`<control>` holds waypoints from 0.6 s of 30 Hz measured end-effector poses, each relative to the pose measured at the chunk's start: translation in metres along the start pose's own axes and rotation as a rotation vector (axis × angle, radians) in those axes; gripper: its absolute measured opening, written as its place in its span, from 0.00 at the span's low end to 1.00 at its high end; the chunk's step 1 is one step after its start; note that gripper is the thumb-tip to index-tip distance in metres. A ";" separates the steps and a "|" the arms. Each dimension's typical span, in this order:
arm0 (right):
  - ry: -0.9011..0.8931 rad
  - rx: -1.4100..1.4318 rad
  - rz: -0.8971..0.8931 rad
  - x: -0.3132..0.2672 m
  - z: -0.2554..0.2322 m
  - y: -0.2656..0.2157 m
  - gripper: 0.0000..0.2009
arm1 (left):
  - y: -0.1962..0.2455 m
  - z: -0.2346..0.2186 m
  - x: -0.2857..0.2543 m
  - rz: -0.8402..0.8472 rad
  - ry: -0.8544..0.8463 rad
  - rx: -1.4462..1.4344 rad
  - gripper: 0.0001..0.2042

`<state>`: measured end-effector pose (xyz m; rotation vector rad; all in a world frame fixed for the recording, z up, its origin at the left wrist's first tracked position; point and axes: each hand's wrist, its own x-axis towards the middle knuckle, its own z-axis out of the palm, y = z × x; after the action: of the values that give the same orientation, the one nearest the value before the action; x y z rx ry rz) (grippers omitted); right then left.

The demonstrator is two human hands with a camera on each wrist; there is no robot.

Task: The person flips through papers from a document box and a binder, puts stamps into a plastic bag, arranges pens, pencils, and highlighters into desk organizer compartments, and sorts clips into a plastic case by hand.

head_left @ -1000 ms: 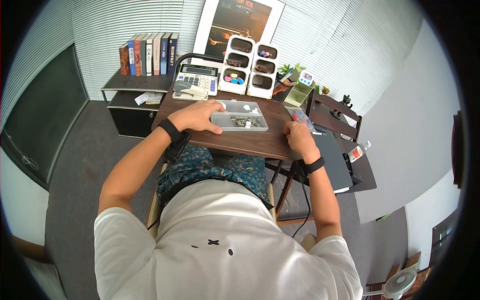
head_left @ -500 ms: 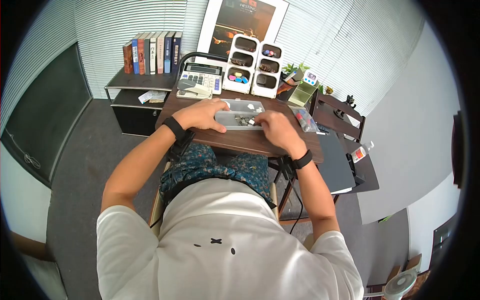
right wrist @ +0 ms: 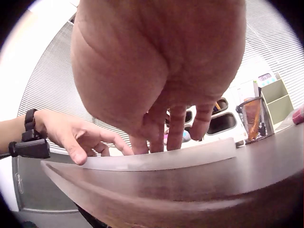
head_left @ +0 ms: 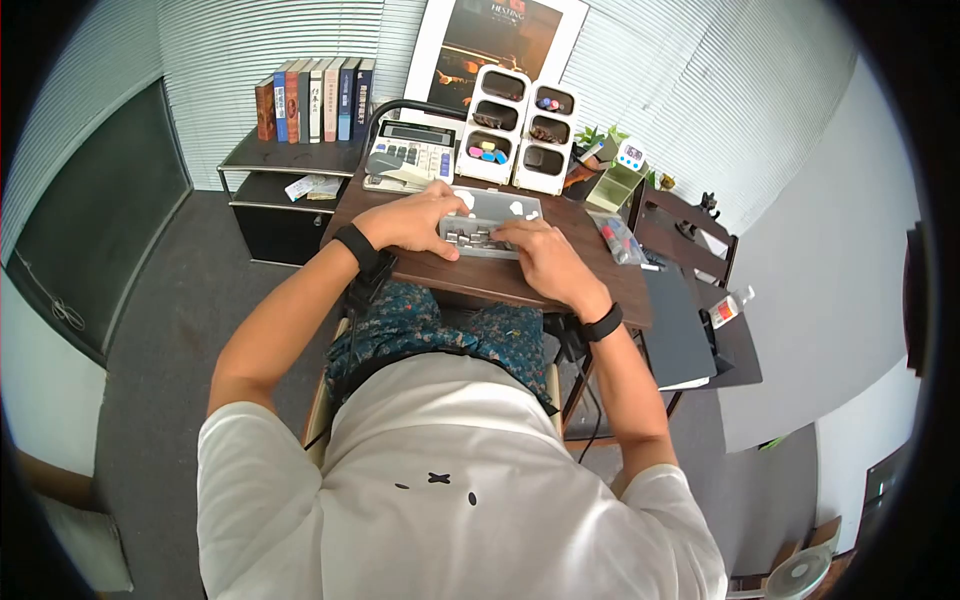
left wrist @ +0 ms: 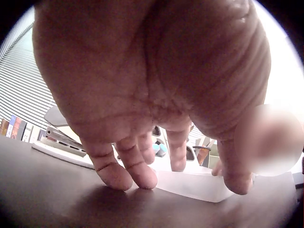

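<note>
A shallow translucent plastic box [head_left: 487,253] lies on the brown desk, split lengthwise into two compartments. Small metal pieces [head_left: 468,238] fill part of the near one; white pieces [head_left: 517,209] lie in the far one. At the box's left end, my left hand [head_left: 412,222] holds it, thumb at the near corner and fingers spread across toward the far side. My right hand [head_left: 548,258] reaches over the near wall, its fingers down in the near compartment among the metal pieces. The wall [right wrist: 156,162] hides those fingertips in the right wrist view.
Behind the box stand a calculator [head_left: 418,148], a stapler [head_left: 393,168] and a white tiered organizer [head_left: 545,140] with colourful bits inside. A clear pouch [head_left: 620,238] lies at the desk's right. Farther right are a dark folder [head_left: 675,335] and a bottle [head_left: 730,308].
My right hand has come from beside the pouch to the box, then moved a little left within the near compartment, where the metal pieces now sit farther left. My left hand has stayed at the box.
</note>
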<state>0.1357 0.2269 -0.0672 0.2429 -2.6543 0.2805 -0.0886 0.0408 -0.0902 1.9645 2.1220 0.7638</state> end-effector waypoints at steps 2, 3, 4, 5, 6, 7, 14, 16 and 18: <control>0.093 0.033 0.025 -0.011 -0.010 0.010 0.18 | 0.010 -0.010 -0.003 -0.093 0.000 0.022 0.47; 0.170 0.058 0.042 -0.018 -0.015 0.016 0.17 | 0.007 -0.011 -0.001 -0.091 -0.031 0.046 0.47; 0.133 -0.009 0.092 -0.025 -0.026 0.020 0.16 | 0.002 -0.010 0.000 -0.138 0.023 -0.018 0.49; 0.100 -0.069 0.148 -0.033 -0.036 0.025 0.15 | -0.001 -0.012 0.001 -0.184 0.071 -0.073 0.50; 0.066 -0.050 0.171 -0.043 -0.036 0.031 0.13 | 0.013 -0.018 0.000 -0.221 0.064 -0.174 0.51; -0.009 -0.024 0.201 -0.051 -0.030 0.041 0.12 | 0.015 -0.017 0.006 -0.216 0.018 -0.127 0.51; 0.146 -0.022 0.220 -0.069 -0.010 0.038 0.13 | 0.010 -0.015 0.039 -0.417 0.208 -0.388 0.46; 0.156 -0.026 0.225 -0.070 -0.012 0.034 0.11 | 0.024 -0.018 0.030 -0.321 0.256 -0.466 0.26; 0.176 -0.035 0.354 -0.068 -0.027 0.028 0.12 | 0.025 -0.016 0.021 -0.146 0.269 -0.454 0.13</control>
<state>0.2007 0.2685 -0.0790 -0.2560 -2.5112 0.3490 -0.0765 0.0574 -0.0604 1.5251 1.9642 1.3996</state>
